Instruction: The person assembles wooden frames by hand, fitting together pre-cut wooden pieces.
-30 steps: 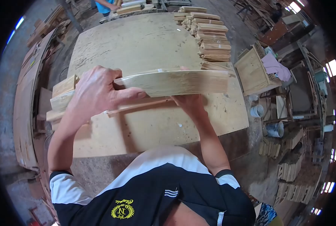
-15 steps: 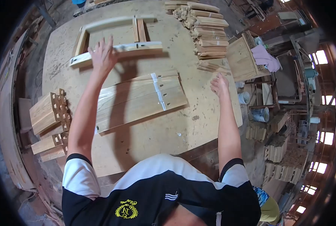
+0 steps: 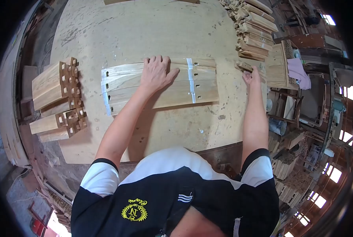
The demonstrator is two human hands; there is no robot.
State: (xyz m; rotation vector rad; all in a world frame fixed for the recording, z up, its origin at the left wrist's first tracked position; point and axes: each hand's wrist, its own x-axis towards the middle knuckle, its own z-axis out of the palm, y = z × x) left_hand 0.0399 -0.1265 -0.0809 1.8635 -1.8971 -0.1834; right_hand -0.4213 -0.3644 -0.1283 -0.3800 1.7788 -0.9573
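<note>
My left hand (image 3: 156, 74) lies with fingers apart on a panel of several wooden boards (image 3: 125, 94) placed side by side on the worktable (image 3: 176, 132). White strips (image 3: 191, 81) cross the panel near both ends, beside dark slots. At the table's right side, my right hand (image 3: 252, 76) has its fingers round the end of a small wooden piece (image 3: 244, 66), just below the row of stacked wooden pieces (image 3: 255, 35).
Slotted wooden blocks (image 3: 52, 85) are stacked at the left edge. Part of a wooden frame (image 3: 152, 1) shows at the top. Beyond the right edge are a pink cloth (image 3: 299, 73) on a wooden box and a metal bucket (image 3: 278, 125).
My left hand has come down from the wooden frame onto the panel. My right hand has closed on a wooden piece. The view has shifted, leaving the frame mostly out of sight.
</note>
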